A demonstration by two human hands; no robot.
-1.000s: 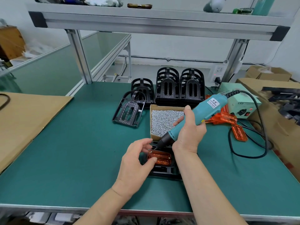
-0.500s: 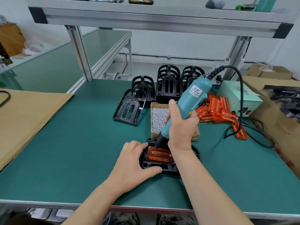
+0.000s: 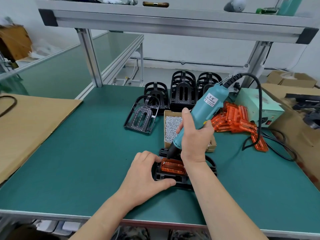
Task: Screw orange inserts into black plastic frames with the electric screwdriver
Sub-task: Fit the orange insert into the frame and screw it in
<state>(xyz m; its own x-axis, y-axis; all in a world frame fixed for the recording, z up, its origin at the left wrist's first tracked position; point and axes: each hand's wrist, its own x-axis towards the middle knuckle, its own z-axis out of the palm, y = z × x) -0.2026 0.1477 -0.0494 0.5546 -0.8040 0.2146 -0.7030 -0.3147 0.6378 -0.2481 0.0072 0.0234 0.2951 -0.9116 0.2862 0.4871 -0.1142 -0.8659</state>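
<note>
A black plastic frame (image 3: pixel 174 179) lies flat on the green mat near the front edge, with an orange insert (image 3: pixel 172 167) seated in it. My left hand (image 3: pixel 145 175) presses on the frame's left side, thumb along its near edge. My right hand (image 3: pixel 194 134) grips the teal electric screwdriver (image 3: pixel 204 108), held steeply tilted, its black tip touching the insert's far left corner. My right wrist hides part of the frame's right side.
A cardboard box of small silver screws (image 3: pixel 171 125) sits just behind the frame. Stacks of black frames (image 3: pixel 183 90) and one lone frame (image 3: pixel 142 115) stand further back. Loose orange inserts (image 3: pixel 233 118), a power supply (image 3: pixel 259 106) and its cable (image 3: pixel 277 146) lie right. Cardboard sheet (image 3: pixel 34 122) left.
The screwdriver swung from a low slant over the screw box to a steep angle, its tip coming down onto the insert's corner. My left hand flattened onto the frame's left side.
</note>
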